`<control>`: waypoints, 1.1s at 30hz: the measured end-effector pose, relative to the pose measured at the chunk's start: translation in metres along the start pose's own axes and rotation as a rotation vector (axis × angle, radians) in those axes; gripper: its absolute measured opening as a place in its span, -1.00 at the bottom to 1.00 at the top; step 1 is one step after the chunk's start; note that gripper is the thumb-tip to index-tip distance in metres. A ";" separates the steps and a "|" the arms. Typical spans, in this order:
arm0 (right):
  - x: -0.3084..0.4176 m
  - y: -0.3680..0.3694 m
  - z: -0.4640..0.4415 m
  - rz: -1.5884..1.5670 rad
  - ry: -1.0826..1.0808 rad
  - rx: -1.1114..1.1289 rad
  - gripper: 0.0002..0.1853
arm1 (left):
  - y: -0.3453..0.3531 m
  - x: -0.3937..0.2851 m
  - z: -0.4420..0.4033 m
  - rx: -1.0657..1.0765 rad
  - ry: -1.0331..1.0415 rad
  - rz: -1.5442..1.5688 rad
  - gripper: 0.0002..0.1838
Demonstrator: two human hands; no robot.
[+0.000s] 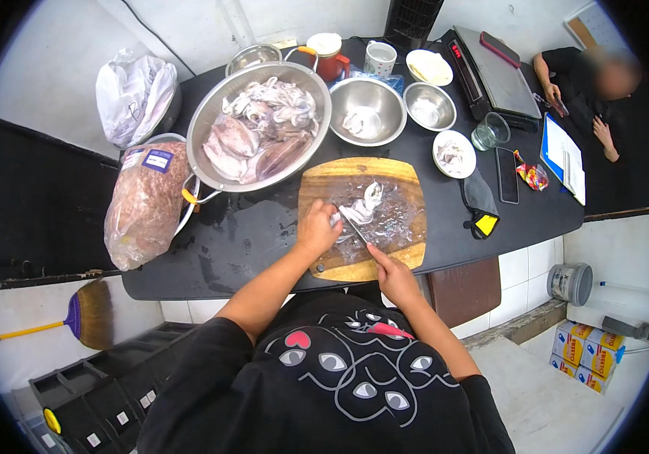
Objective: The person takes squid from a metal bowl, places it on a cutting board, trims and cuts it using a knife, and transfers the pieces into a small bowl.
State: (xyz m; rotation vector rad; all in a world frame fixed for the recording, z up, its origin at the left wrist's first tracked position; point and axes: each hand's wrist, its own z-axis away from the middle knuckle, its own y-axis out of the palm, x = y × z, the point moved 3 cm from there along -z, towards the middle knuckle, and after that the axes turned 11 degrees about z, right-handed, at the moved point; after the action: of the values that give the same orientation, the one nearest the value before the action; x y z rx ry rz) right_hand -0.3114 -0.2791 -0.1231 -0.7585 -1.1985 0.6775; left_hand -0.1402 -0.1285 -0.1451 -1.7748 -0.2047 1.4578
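Observation:
On the wet wooden cutting board (317, 181) lies a pale piece of squid (362, 208), its curled end pointing away from me. My left hand (318, 229) is closed on a small whitish bit of squid at the board's left part. In my right hand (394, 277) is the handle of a knife (356, 230), its blade slanting up and left towards my left fingers and touching or almost touching the squid. Beyond the board, a large steel basin (202, 129) with orange-gripped handles holds several whole squid (264, 113).
Behind the board stand a steel bowl (347, 89), a smaller bowl (440, 121) and a white bowl (470, 168) with squid pieces. Bagged ground meat (146, 204) sits left. A phone (507, 175), a glass (491, 132) and a scale (491, 76) stand right, near a seated person (585, 113).

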 end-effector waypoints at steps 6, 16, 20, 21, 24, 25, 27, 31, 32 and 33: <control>0.005 0.010 -0.025 0.028 0.007 -0.015 -0.45 | 0.000 -0.002 0.000 0.036 -0.052 -0.010 -0.76; -0.016 -0.025 0.032 -0.061 0.020 0.042 -0.46 | -0.008 0.004 -0.008 0.159 -0.083 -0.045 -0.57; -0.013 -0.054 0.052 -0.086 0.172 0.193 -0.48 | -0.014 0.006 -0.013 0.325 -0.189 0.073 -0.51; -0.017 -0.059 0.056 -0.132 0.190 0.192 -0.49 | -0.013 0.008 -0.017 0.369 -0.256 0.178 -0.49; -0.023 -0.070 0.066 -0.226 0.288 0.194 -0.52 | -0.009 0.005 -0.027 0.363 -0.186 0.249 -0.43; -0.022 -0.078 0.066 -0.228 0.358 0.191 -0.52 | -0.008 0.000 -0.033 0.338 -0.113 0.234 -0.41; -0.024 -0.085 0.070 -0.235 0.410 0.145 -0.53 | 0.001 -0.001 -0.040 0.381 -0.085 0.067 -0.37; -0.030 -0.105 0.081 -0.222 0.395 0.040 -0.52 | 0.007 -0.023 -0.038 0.416 -0.028 -0.080 -0.50; -0.033 -0.108 0.084 -0.223 0.408 0.039 -0.52 | 0.008 -0.027 -0.035 0.399 -0.021 -0.094 -0.54; -0.035 -0.110 0.086 -0.224 0.419 0.039 -0.52 | 0.008 -0.028 -0.033 0.379 -0.016 -0.108 -0.58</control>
State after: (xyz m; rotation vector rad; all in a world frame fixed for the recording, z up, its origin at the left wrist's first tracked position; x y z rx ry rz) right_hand -0.3961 -0.3582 -0.0375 -0.6794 -0.8662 0.3331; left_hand -0.1233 -0.1656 -0.1292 -1.4242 -0.0281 1.3331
